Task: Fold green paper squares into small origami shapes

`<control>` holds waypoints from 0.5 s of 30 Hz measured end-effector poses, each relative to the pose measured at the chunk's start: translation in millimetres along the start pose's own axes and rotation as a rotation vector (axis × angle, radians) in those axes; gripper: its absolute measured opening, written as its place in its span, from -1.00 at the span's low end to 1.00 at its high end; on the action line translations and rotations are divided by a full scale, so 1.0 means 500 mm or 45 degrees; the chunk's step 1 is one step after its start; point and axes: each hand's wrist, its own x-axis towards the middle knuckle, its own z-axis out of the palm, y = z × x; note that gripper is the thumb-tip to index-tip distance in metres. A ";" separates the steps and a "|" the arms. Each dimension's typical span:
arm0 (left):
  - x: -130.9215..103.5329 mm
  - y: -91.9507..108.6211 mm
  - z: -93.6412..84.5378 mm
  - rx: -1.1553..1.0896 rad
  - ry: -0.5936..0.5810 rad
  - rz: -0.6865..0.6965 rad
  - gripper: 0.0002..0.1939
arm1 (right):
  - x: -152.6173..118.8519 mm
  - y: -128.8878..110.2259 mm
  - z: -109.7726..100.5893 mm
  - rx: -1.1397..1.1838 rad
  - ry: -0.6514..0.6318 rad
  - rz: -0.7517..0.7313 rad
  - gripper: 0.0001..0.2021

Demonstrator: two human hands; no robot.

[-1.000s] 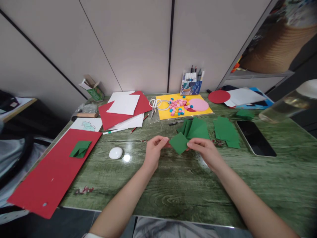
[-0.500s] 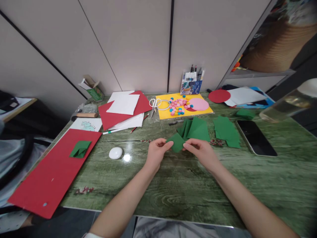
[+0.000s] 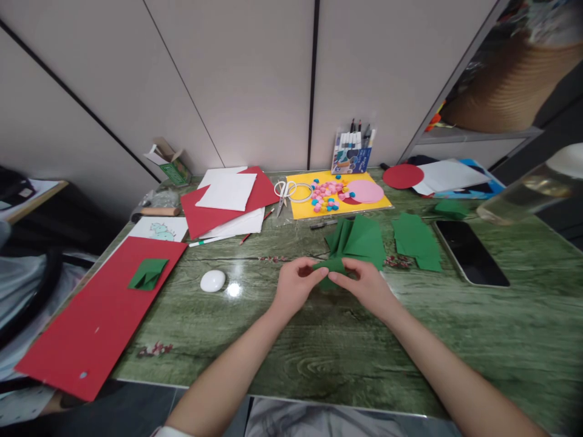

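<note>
A small piece of green paper (image 3: 331, 266) is pinched between my two hands just above the table. My left hand (image 3: 298, 284) grips its left side, thumb in front and fingers behind. On the other side my right hand (image 3: 367, 284) holds it the same way, so the two thumb tips almost meet. The paper bends toward me along its upper edge; fingers cover part of it. Right behind my hands lie several folded green paper pieces (image 3: 364, 237). More green paper (image 3: 415, 240) lies flat to their right.
At left, a red sheet (image 3: 86, 315) carries a folded green piece (image 3: 148, 274). A white oval object (image 3: 212, 281) sits nearby. Scissors (image 3: 283, 195), a yellow sheet (image 3: 300, 209) with small coloured balls, and a marker box (image 3: 350, 159) stand behind. A phone (image 3: 471, 252) and bottle (image 3: 514, 194) are right.
Both hands have come closer together, thumbs nearly touching. The green paper, earlier showing a broad flat face between them, is now bent over at the top.
</note>
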 end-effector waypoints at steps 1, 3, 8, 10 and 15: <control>-0.001 0.001 -0.001 0.011 0.002 0.000 -0.78 | -0.001 -0.003 -0.001 0.003 -0.007 -0.002 -0.75; -0.002 0.002 -0.004 -0.004 -0.015 -0.002 -0.77 | -0.001 -0.008 -0.004 0.023 -0.026 0.006 -0.76; 0.003 0.002 -0.011 -0.113 0.003 -0.034 -0.78 | 0.002 -0.005 -0.012 0.109 -0.010 0.017 -0.78; 0.009 0.005 -0.017 -0.144 0.015 -0.069 -0.78 | 0.004 0.001 -0.016 0.142 0.008 0.039 -0.79; 0.024 0.016 -0.042 -0.248 0.045 -0.141 -0.79 | 0.007 0.013 -0.030 0.252 0.018 0.140 -0.80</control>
